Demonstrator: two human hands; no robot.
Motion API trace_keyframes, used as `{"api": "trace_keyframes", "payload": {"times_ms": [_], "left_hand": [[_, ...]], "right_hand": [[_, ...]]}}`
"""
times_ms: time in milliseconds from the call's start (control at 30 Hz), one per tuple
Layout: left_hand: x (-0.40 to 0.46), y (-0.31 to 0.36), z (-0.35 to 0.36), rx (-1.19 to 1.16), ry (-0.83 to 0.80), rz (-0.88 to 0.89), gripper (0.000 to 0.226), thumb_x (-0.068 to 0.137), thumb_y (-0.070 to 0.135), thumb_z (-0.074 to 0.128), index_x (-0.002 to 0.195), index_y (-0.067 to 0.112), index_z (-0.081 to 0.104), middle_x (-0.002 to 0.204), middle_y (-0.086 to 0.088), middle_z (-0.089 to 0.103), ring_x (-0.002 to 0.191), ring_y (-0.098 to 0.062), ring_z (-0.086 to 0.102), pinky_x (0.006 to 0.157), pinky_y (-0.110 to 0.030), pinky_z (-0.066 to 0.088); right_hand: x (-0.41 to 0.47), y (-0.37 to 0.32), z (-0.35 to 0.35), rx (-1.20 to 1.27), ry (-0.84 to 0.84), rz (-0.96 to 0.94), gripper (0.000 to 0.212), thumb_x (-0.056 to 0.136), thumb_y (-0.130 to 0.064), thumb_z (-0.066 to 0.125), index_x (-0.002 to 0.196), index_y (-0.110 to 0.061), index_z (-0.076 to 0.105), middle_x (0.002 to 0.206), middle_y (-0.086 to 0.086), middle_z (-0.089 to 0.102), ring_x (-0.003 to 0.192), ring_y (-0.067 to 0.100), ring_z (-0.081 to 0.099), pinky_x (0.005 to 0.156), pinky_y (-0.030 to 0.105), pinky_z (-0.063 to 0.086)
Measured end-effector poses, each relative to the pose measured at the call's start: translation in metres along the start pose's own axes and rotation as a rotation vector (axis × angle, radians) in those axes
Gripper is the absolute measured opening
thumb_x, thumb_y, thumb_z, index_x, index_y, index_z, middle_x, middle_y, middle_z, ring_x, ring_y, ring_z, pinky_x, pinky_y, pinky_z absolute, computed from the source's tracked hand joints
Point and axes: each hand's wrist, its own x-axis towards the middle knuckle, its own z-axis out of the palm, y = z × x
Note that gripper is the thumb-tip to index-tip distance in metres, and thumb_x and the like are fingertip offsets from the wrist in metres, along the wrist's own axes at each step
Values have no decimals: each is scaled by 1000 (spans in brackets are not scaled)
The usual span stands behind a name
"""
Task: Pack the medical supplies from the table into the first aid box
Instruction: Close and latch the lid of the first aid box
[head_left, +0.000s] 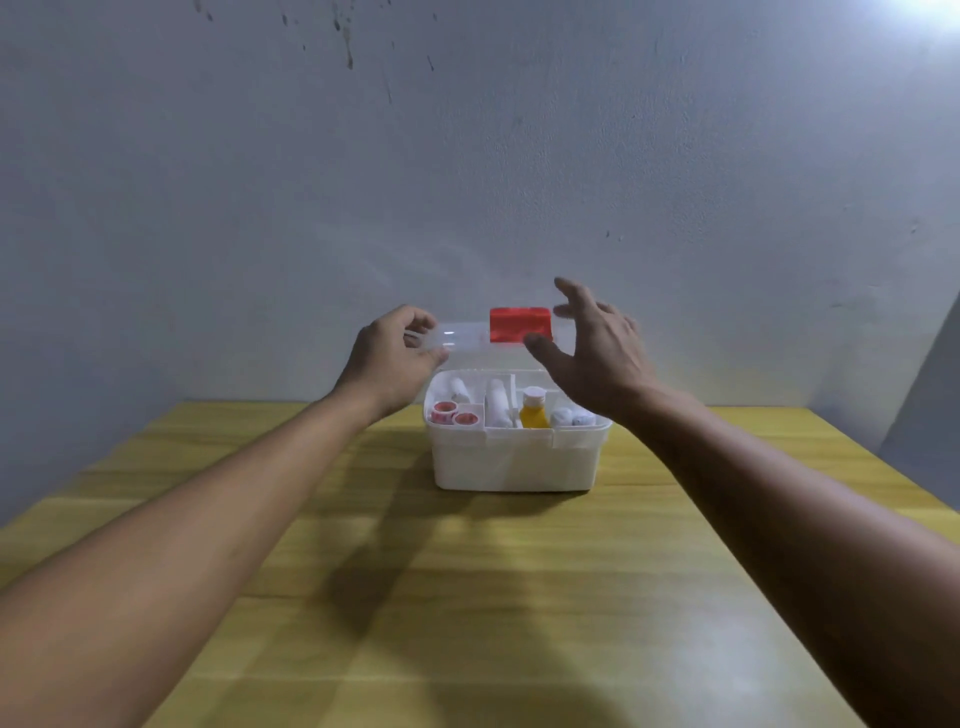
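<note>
1. The white plastic first aid box (514, 465) sits near the far edge of the yellow wooden tabletop (467, 623) — packed.
2. The left hand (387, 358) grips the clear lid (467, 335).
3. The right hand (592, 348) is spread wide — holding nothing.

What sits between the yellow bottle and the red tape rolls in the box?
In the head view, white rolled bandages stand in the middle compartment between the yellow bottle and the red tape rolls.

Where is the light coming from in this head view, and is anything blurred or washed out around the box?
Head view: a bright source flares at the top right corner, throwing arm shadows down-left across the wooden table; the clear lid nearly vanishes against the pale wall; the right hand looks slightly motion-blurred, the left hand sharper; items in the first aid box are soft; wide-angle bends the table edges.
</note>
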Motion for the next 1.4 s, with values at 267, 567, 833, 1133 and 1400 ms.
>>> {"api": "trace_keyframes", "payload": {"times_ms": [267,567,833,1133,1400], "left_hand": [[-42,-14,7,134,-233,58,51,77,20,76,127,17,63,140,2,56,131,-13,50,102,-13,30],[-48,0,15,178,-143,-48,55,77,51,72,122,19,67,135,3,62,128,-18,54,104,-31,44],[-50,15,36,658,-83,169,77,62,75,67,109,15,53,106,-2,65,99,-27,63,78,-35,42],[-54,10,42,698,-34,227,72,69,70,66,113,14,51,109,-5,62,99,-27,63,73,-34,46],[-57,-2,43,606,-7,247,67,63,59,78,104,12,55,103,-4,65,96,-26,63,70,-34,46]], "right_hand": [[-39,5,13,38,-134,-24,35,93,-41,55,111,-15,69,111,6,72,104,26,64,87,40,51],[-53,11,17,41,-112,-34,23,87,-33,66,88,-12,73,118,7,69,110,25,61,89,37,50],[-60,28,32,-221,-125,-113,72,78,-38,75,139,-12,46,145,6,50,138,24,40,114,36,28],[-62,35,41,-242,-50,-164,68,77,-33,77,136,-12,51,144,6,52,138,24,43,114,38,28],[-67,44,42,-245,-108,-138,76,79,-21,76,145,-18,39,155,13,35,146,31,27,115,48,31]]}}
